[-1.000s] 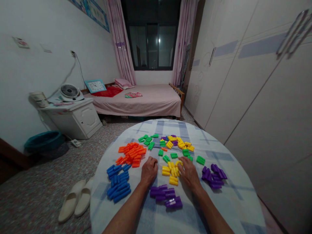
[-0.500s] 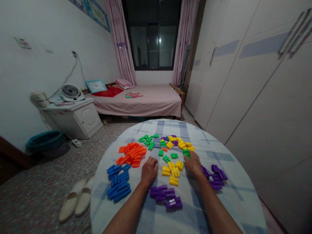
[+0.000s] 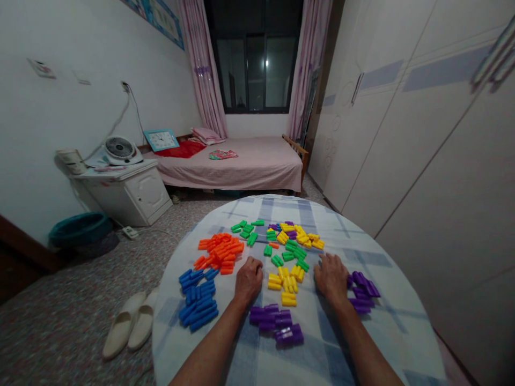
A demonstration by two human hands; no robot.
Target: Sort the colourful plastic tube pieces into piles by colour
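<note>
My left hand (image 3: pixel 248 279) rests on the table with its fingers curled under, between the orange pieces (image 3: pixel 223 249) and the small yellow group (image 3: pixel 287 279). No piece shows in it, though its palm is hidden. My right hand (image 3: pixel 332 276) lies palm down, fingers a little apart and holding nothing visible, just left of some purple pieces (image 3: pixel 364 287). Green plastic pieces (image 3: pixel 295 249) lie loosely beyond the yellow group, left of that hand. Another purple cluster (image 3: pixel 277 321) sits between my forearms. Blue pieces (image 3: pixel 199 300) are heaped at the left.
The round table wears a checked cloth (image 3: pixel 317 348). More green pieces (image 3: pixel 246 229) and a mixed yellow-purple pile (image 3: pixel 301 235) lie toward its far side. Beyond stand a bed (image 3: pixel 249 166), a white cabinet (image 3: pixel 148 193) and a wardrobe (image 3: pixel 386 161). Slippers (image 3: pixel 124 327) are on the floor.
My right hand has let go of green pieces, which now lie among the other green ones, and has drawn back to the right. The left hand stays curled in place. The view shifts slightly.
</note>
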